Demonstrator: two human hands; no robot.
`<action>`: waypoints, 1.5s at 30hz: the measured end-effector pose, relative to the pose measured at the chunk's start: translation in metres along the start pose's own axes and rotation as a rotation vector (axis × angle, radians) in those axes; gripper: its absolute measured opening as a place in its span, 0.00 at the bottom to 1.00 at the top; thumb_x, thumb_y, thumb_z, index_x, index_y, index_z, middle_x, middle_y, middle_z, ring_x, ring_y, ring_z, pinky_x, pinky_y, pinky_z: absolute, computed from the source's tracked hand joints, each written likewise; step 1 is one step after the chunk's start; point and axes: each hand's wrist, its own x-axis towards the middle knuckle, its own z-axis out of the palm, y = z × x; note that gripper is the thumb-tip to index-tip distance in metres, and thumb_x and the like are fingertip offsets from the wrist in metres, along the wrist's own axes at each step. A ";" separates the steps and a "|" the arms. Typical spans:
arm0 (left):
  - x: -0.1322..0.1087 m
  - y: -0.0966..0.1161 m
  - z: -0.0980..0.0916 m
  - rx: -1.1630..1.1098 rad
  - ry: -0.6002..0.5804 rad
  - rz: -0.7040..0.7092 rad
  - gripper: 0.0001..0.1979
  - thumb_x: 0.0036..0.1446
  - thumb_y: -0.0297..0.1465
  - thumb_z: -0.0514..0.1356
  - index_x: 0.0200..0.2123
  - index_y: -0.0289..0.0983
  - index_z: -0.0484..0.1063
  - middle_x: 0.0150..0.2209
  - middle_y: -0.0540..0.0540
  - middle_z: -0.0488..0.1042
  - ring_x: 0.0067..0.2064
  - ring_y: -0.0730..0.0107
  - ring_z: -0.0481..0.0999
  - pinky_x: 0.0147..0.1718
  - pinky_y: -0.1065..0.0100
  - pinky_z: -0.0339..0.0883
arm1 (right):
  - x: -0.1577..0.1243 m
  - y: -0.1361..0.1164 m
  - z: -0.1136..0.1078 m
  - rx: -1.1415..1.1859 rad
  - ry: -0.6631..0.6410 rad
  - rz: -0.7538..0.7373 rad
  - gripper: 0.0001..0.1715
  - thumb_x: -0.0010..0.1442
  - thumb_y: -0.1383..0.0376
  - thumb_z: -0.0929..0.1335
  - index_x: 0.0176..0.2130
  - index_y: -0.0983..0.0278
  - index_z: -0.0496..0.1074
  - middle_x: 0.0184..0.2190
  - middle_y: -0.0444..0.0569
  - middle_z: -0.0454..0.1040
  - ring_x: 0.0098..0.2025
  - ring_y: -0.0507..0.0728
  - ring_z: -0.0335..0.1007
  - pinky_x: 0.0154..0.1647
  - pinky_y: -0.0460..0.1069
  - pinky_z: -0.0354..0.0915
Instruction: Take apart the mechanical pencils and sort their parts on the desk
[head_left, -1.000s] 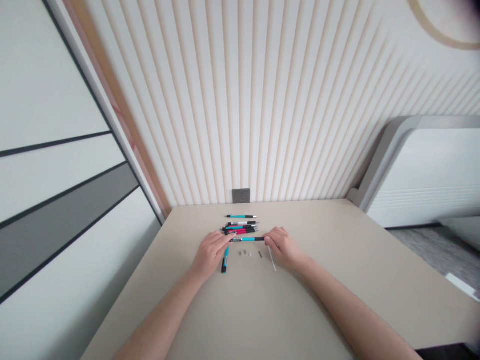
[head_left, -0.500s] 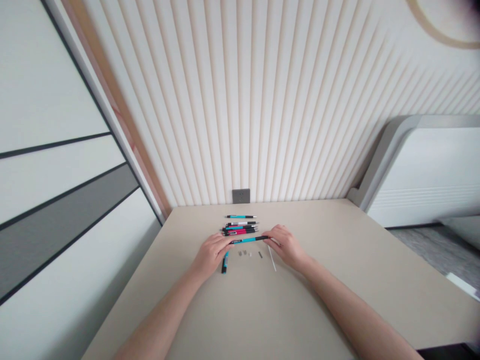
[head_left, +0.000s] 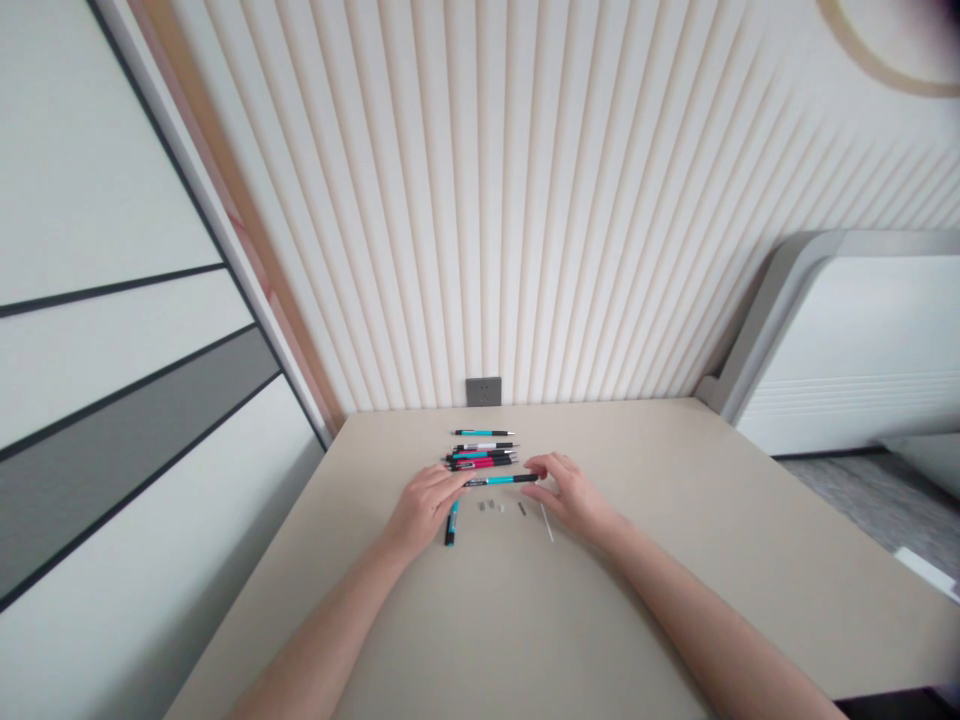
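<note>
Teal-and-black pen (head_left: 501, 480), beige table (head_left: 660, 520), cream-striped wall (head_left: 525, 200)

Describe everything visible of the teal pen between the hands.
The pen is slim, teal in the middle with black ends, apparently plastic. It lies level and crosswise, just before the pile of pens. The left hand holds its left end; the right hand is at its right end. Whether it rests on the table is unclear.

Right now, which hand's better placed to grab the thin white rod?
Probably right: the right hand lies just beside the white rod; the left hand holds the teal pen.
</note>
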 end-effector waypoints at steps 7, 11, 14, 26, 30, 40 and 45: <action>0.001 0.003 -0.002 0.016 0.010 0.039 0.15 0.67 0.33 0.52 0.52 0.41 0.73 0.38 0.44 0.78 0.39 0.65 0.74 0.41 0.64 0.68 | -0.001 0.001 0.006 0.010 -0.026 0.064 0.09 0.66 0.60 0.64 0.42 0.61 0.70 0.34 0.48 0.73 0.38 0.56 0.68 0.41 0.51 0.64; 0.001 0.002 -0.001 0.002 0.032 0.050 0.14 0.67 0.31 0.52 0.52 0.39 0.73 0.39 0.43 0.79 0.40 0.65 0.74 0.40 0.65 0.68 | -0.001 -0.002 0.004 0.035 -0.067 0.039 0.15 0.67 0.59 0.62 0.51 0.60 0.68 0.37 0.49 0.73 0.39 0.56 0.68 0.44 0.51 0.63; 0.001 0.002 -0.001 0.004 0.034 0.063 0.14 0.67 0.31 0.53 0.52 0.40 0.73 0.39 0.43 0.79 0.39 0.66 0.74 0.39 0.66 0.68 | -0.001 -0.004 0.002 0.027 -0.105 0.020 0.14 0.69 0.60 0.59 0.45 0.60 0.71 0.36 0.49 0.73 0.39 0.56 0.68 0.43 0.51 0.63; 0.002 0.004 -0.002 -0.023 0.020 0.068 0.15 0.66 0.30 0.53 0.53 0.40 0.72 0.38 0.44 0.79 0.39 0.66 0.74 0.40 0.66 0.68 | 0.001 -0.012 0.005 0.076 -0.101 0.078 0.12 0.66 0.59 0.64 0.46 0.62 0.68 0.39 0.49 0.74 0.39 0.56 0.69 0.41 0.50 0.64; 0.002 0.003 -0.001 0.001 0.019 0.073 0.14 0.67 0.31 0.53 0.52 0.40 0.73 0.37 0.44 0.79 0.38 0.66 0.73 0.40 0.65 0.68 | 0.001 -0.014 0.006 0.085 -0.133 0.067 0.13 0.68 0.60 0.60 0.44 0.61 0.71 0.37 0.49 0.75 0.40 0.56 0.69 0.43 0.50 0.64; 0.001 0.004 -0.001 0.019 0.029 0.071 0.14 0.66 0.31 0.53 0.51 0.39 0.73 0.36 0.45 0.79 0.37 0.66 0.73 0.40 0.65 0.67 | 0.001 -0.018 0.007 0.116 -0.127 0.010 0.15 0.69 0.61 0.58 0.44 0.60 0.72 0.37 0.49 0.75 0.40 0.55 0.69 0.44 0.49 0.63; -0.001 0.002 -0.001 -0.020 0.044 0.019 0.13 0.66 0.31 0.54 0.51 0.40 0.73 0.37 0.44 0.78 0.39 0.66 0.74 0.41 0.65 0.68 | 0.001 -0.017 0.004 0.118 -0.097 0.055 0.11 0.67 0.62 0.61 0.43 0.61 0.70 0.35 0.47 0.72 0.34 0.54 0.67 0.37 0.47 0.62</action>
